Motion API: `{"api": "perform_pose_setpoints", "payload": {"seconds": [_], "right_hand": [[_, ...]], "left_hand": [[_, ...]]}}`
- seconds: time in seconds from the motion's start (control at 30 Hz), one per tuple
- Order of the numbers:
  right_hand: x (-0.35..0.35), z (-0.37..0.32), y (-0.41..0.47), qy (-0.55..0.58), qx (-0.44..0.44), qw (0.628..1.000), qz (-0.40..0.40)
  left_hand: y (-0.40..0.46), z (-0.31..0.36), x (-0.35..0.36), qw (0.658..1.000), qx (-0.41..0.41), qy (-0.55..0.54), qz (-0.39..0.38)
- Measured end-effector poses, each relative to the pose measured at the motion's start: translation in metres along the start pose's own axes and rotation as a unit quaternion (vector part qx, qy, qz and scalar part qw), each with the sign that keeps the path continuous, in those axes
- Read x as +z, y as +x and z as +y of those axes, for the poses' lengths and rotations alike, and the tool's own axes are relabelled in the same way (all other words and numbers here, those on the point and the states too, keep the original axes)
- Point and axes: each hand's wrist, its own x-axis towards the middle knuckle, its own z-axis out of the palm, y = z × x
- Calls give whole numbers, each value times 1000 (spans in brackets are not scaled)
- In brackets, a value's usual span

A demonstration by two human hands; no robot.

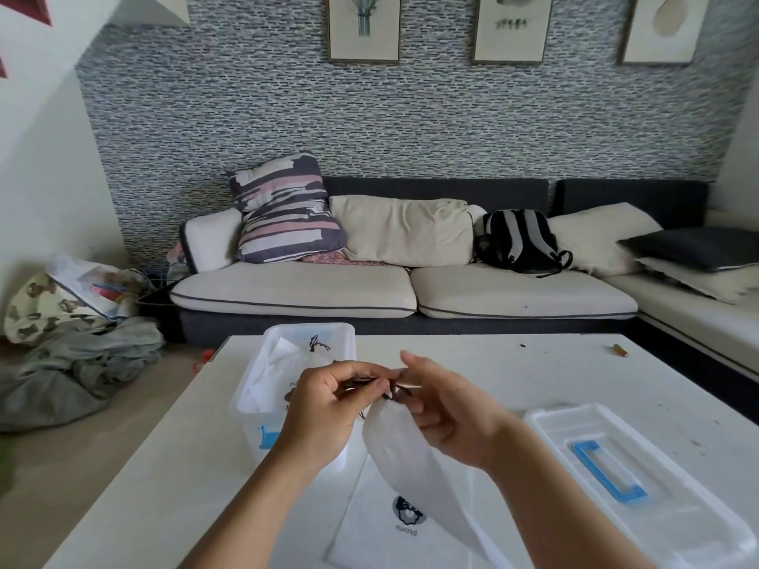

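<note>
— What's closest to you?
— A flat bag with a dark logo, lying on the table.
— And the pouch?
— The white pouch hangs just above it. My left hand and right hand each pinch its dark cord at the neck, fingers curled.
— Beyond that?
— The open clear box on the left, the lid on the right, then the sofa.

Was a home living rm: sofa w/ cushions, framed prints above it, bench in front.
</note>
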Motion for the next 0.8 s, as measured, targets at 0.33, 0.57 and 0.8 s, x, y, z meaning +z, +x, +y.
{"api": "perform_pose_setpoints", "payload": {"seconds": [0.33, 0.57, 0.8], "right_hand": [[5, 11, 5, -197, -101, 973, 67], [-3, 9, 3, -236, -162, 953, 101], [-8, 5, -1, -422, -214, 873, 116]], "left_hand": [[-1, -1, -6, 994, -101, -4, -40], [1, -1, -4, 977, -185, -107, -22], [2, 3, -9, 984, -153, -81, -48]]}}
